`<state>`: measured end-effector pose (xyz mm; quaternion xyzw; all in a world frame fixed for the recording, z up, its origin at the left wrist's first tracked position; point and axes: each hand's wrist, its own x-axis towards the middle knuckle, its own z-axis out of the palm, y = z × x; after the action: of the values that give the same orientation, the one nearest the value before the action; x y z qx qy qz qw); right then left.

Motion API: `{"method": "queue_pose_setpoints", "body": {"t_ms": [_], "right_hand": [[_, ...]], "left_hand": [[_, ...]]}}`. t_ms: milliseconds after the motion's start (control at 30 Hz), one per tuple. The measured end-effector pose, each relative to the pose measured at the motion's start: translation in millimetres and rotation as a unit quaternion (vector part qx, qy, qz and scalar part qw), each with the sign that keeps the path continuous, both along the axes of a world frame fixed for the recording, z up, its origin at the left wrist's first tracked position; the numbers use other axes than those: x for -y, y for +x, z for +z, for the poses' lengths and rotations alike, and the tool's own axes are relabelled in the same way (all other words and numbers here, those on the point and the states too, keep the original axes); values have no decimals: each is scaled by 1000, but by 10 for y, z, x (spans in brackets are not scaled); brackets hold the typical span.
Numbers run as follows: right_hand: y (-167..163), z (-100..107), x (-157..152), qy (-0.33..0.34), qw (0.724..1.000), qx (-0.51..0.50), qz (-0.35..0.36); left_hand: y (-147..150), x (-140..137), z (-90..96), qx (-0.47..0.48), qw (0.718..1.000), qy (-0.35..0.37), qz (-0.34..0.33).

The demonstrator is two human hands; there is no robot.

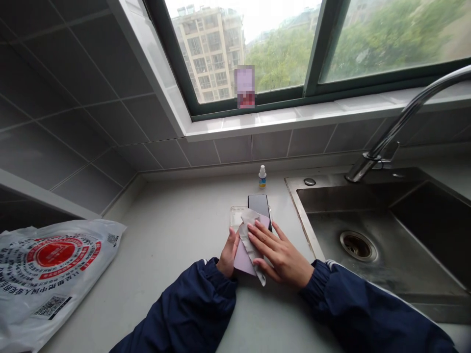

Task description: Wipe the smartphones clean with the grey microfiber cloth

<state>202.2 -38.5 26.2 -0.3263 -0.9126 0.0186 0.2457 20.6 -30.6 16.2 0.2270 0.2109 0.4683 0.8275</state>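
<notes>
A flat lilac rectangular piece (243,260) lies tilted low over the counter. My left hand (228,252) grips its left edge, thumb upward. Across its top is a grey cleaning cloth (251,240) with a zigzag edge. My right hand (277,250) lies flat on the cloth, fingers stretched out and a little apart. Just beyond my fingertips, a dark-screened phone (258,203) rests partly covered by the lilac piece. To its left lies a clear phone case (236,215), also partly hidden. Behind the phone stands a small white-capped bottle (262,179) with a blue and yellow label.
A steel sink (327,230) with a curved tap (405,113) is set into the counter (176,220) on the right. At the left lies a white plastic bag (91,279) with red and black print. A window (279,59) and its sill are behind the counter.
</notes>
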Motion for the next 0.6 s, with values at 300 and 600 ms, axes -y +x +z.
{"method": "queue_pose_setpoints", "body": {"t_ms": [300,600], "right_hand": [[-14,-19,-10,-12,998,-31,-50],[-114,7,125,-17,1000,-15,-2]], "left_hand": [[32,11,122,-2,1000,23,5],[-11,17,2,3,1000,14,-19]]}}
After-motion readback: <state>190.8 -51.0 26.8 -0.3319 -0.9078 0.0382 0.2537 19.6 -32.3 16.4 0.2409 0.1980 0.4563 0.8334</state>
